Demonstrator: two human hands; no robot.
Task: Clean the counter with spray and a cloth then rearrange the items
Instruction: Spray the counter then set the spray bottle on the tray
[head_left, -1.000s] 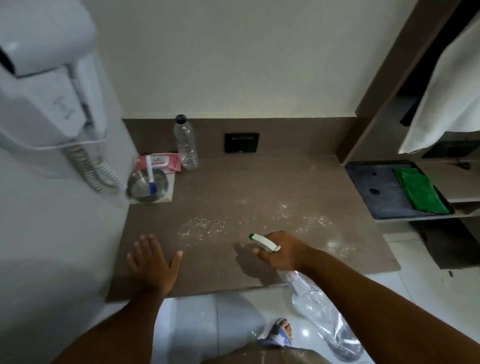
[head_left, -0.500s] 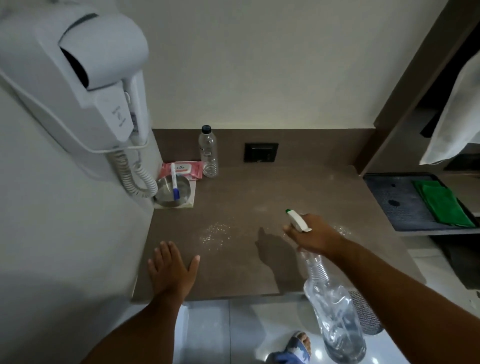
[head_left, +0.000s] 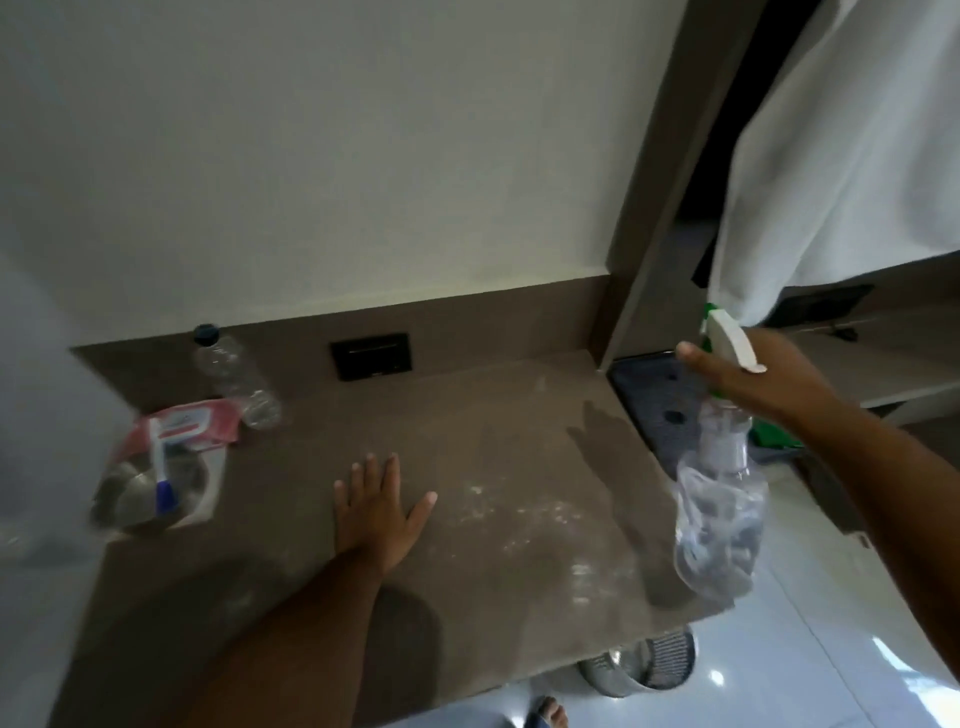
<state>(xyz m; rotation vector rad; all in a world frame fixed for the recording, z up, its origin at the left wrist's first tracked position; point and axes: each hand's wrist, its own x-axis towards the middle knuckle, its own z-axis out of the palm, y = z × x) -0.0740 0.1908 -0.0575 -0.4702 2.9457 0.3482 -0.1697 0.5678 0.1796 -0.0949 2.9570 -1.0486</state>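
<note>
I see a brown tabletop (head_left: 467, 431) set in a corner under a pale wall, with white spray droplets (head_left: 519, 514) speckled across its right half; a black socket plate (head_left: 372, 355) sits in the brown backsplash. At the far left stand a clear water bottle (head_left: 236, 376), a pink wipes pack (head_left: 195, 423) and a metal bowl (head_left: 148, 493) holding a toothbrush (head_left: 162, 475), all blurred. To the right a dark tray (head_left: 660, 410) lies on a lower shelf, a green cloth (head_left: 774, 434) mostly hidden behind my arm; a white towel (head_left: 852, 156) hangs above; a mesh bin (head_left: 654, 662) stands on the tiled floor.

My left hand (head_left: 376, 506) lies flat on the tabletop, fingers straight and spread. My right hand (head_left: 748, 376) grips the neck of the spray bottle (head_left: 719, 512), raised over the tabletop's right edge.

Compared with 0.5 s ago, the spray bottle has swung right and up, away from the middle; the view has turned right, so the wall-mounted dryer is out of sight; the left hand has stayed pressed down.
</note>
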